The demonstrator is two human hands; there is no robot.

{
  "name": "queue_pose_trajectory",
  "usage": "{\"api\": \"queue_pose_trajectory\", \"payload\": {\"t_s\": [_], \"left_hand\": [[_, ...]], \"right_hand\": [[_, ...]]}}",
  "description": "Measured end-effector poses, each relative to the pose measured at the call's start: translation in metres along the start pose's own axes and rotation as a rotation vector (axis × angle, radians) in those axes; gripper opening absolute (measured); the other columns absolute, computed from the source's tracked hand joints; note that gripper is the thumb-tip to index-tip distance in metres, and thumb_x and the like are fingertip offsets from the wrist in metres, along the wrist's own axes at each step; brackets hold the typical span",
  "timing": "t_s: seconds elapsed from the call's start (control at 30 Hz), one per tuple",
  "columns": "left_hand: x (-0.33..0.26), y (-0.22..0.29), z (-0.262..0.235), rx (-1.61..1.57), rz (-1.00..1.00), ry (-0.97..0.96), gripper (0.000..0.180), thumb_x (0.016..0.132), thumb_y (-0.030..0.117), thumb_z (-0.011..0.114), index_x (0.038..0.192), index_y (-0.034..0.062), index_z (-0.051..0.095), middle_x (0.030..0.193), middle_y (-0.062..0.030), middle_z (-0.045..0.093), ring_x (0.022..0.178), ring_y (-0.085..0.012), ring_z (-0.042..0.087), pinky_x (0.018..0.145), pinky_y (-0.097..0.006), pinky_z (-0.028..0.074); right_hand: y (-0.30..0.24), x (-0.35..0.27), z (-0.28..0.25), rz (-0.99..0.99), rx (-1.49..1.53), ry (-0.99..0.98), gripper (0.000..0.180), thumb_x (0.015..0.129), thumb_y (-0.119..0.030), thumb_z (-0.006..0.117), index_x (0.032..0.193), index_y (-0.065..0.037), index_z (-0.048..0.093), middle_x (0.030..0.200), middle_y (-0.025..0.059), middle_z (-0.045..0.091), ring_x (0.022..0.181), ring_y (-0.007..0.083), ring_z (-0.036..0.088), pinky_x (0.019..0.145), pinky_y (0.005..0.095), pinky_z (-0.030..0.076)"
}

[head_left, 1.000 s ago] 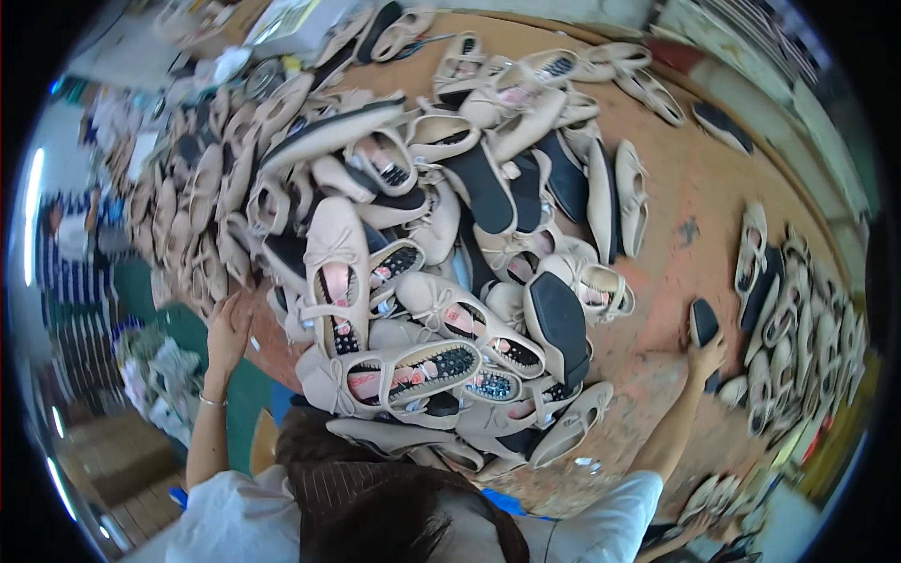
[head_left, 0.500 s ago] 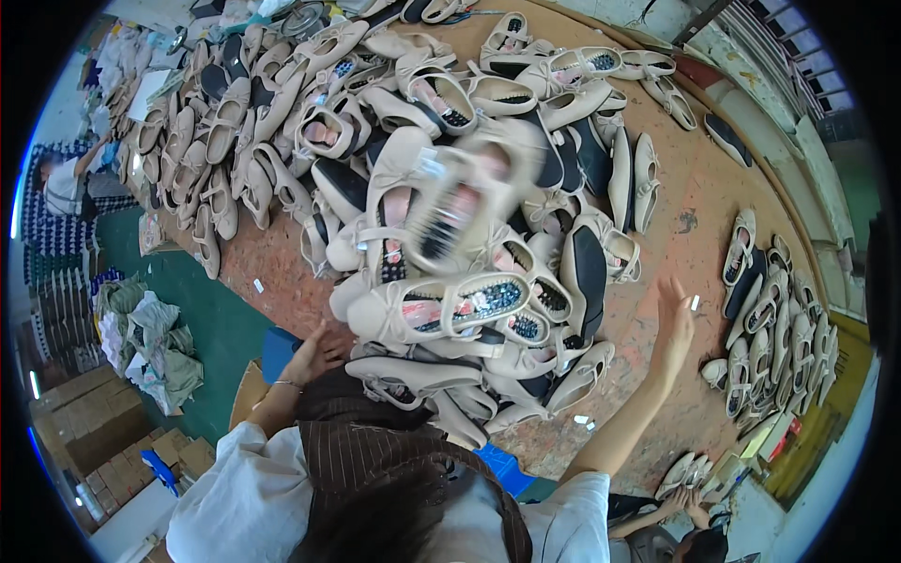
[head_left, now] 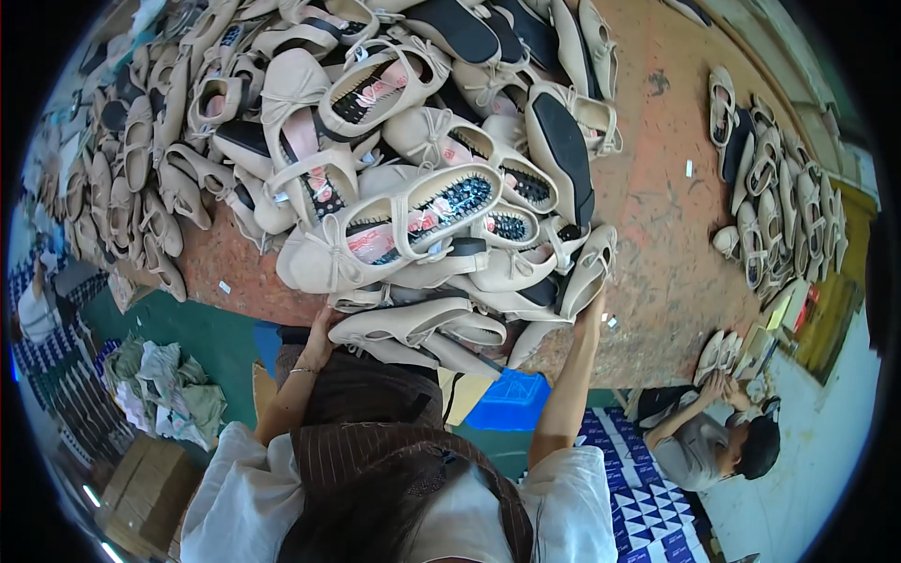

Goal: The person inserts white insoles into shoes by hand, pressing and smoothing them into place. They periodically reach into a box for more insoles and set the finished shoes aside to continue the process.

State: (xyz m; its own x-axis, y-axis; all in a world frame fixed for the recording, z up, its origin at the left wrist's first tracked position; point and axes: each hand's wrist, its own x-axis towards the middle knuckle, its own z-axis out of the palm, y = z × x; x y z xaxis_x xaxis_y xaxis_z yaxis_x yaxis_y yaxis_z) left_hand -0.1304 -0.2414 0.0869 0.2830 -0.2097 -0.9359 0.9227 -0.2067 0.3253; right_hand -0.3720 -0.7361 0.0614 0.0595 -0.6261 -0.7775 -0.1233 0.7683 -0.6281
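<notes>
A heap of beige flat shoes with straps, small bows and dark soles lies on the worn reddish-brown table in front of me. My left hand is against the heap's near left side, beside a beige shoe lying on its side at the table's front edge. On the opposite side, my right hand touches the lower end of an upright-tilted beige shoe. The shoes hide most of the fingers of both hands. A shoe with a floral insole rests on top, between my hands.
More beige shoes spread over the table's left side. A separate group of shoes lies at the right. Below the front edge are a blue plastic bin and a cloth heap. Another person works at the lower right.
Both my hands have come in against the heap from open, spread positions on either side. The blurred shoe above the heap now lies still on it. The view has shifted nearer the front edge.
</notes>
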Motion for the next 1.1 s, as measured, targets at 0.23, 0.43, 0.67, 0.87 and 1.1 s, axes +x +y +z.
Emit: {"api": "queue_pose_trajectory", "payload": {"t_s": [0.23, 0.43, 0.67, 0.87, 1.1], "left_hand": [[0.009, 0.031, 0.026, -0.318, 0.095, -0.248, 0.066, 0.097, 0.051, 0.051, 0.147, 0.0097, 0.039, 0.146, -0.0114, 0.047, 0.133, -0.0326, 0.045, 0.113, -0.050, 0.033], [0.021, 0.033, 0.047, -0.587, 0.160, 0.018, 0.056, 0.099, 0.039, 0.053, 0.146, 0.0112, 0.042, 0.145, -0.0085, 0.049, 0.132, -0.0270, 0.047, 0.112, -0.046, 0.038], [0.031, 0.059, 0.022, -0.652, 0.191, 0.012, 0.059, 0.099, 0.041, 0.051, 0.147, 0.0086, 0.039, 0.146, -0.0109, 0.047, 0.133, -0.0272, 0.046, 0.111, -0.045, 0.039], [0.046, 0.091, 0.000, -0.661, 0.199, 0.014, 0.061, 0.100, 0.042, 0.050, 0.148, 0.0064, 0.037, 0.147, -0.0129, 0.046, 0.134, -0.0274, 0.046, 0.111, -0.044, 0.039], [0.065, 0.167, -0.034, -0.589, 0.231, -0.023, 0.064, 0.100, 0.044, 0.048, 0.149, 0.0038, 0.034, 0.149, -0.0153, 0.044, 0.135, -0.0276, 0.045, 0.110, -0.043, 0.040]], "right_hand": [[0.041, 0.037, -0.033, -0.112, 0.109, -0.153, 0.067, 0.101, -0.056, 0.042, 0.149, -0.009, 0.037, 0.144, 0.0097, 0.049, 0.129, 0.0239, 0.049, 0.110, 0.0378, 0.038], [0.025, 0.037, -0.012, -0.144, 0.158, -0.166, 0.063, 0.099, -0.052, 0.044, 0.145, -0.008, 0.040, 0.140, 0.0116, 0.050, 0.127, 0.0256, 0.050, 0.108, 0.0386, 0.039], [0.006, 0.009, 0.020, -0.176, 0.092, -0.103, 0.057, 0.097, -0.047, 0.047, 0.138, -0.007, 0.044, 0.134, 0.0135, 0.053, 0.122, 0.0278, 0.053, 0.105, 0.0395, 0.041], [0.008, -0.057, 0.115, -0.083, -0.133, -0.191, 0.052, 0.095, -0.042, 0.050, 0.133, -0.006, 0.048, 0.128, 0.0152, 0.056, 0.118, 0.0297, 0.055, 0.102, 0.0403, 0.043], [0.064, -0.117, 0.327, 0.050, -0.544, -0.923, 0.046, 0.092, -0.036, 0.053, 0.126, -0.005, 0.052, 0.122, 0.0171, 0.059, 0.113, 0.0319, 0.057, 0.098, 0.0413, 0.045]]}}
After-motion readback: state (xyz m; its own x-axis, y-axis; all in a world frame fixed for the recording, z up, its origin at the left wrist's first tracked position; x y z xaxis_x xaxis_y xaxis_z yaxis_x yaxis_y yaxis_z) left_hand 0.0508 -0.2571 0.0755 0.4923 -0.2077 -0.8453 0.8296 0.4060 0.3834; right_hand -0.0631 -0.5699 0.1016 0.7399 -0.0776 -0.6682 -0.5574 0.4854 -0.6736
